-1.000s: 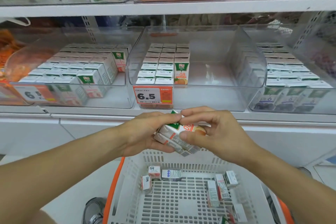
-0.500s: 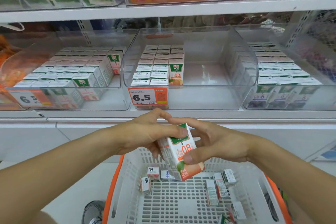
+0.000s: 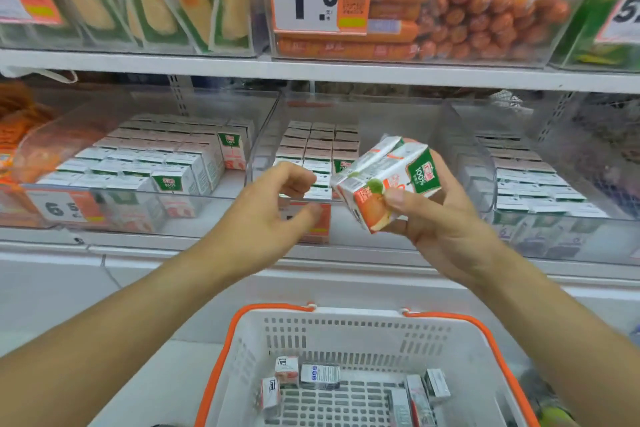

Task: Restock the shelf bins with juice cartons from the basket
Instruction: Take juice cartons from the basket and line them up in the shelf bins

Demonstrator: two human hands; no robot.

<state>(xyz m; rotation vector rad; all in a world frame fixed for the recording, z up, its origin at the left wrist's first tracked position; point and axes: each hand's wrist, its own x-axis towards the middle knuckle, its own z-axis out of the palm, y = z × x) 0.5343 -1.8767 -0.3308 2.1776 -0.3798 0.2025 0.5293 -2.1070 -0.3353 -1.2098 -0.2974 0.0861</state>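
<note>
Arms: both forearms reach forward from the lower corners, rising above the basket point(image 3: 363, 326) toward the shelf.
Right hand point(image 3: 440, 218): raised at 2 o'clock from the left hand, palm turned up, fingers and thumb curled around tilted juice cartons point(image 3: 388, 180), held in front of the middle bin point(image 3: 460, 152).
Left hand point(image 3: 273, 204): just beside the cartons at their 9 o'clock, apart from them, fingers loosely curled, holding nothing.
Basket: at 6 o'clock, more cartons lying loose on its floor.
Unclear: the number of cartons held cannot be told; the basket's near edge is cut off.
</note>
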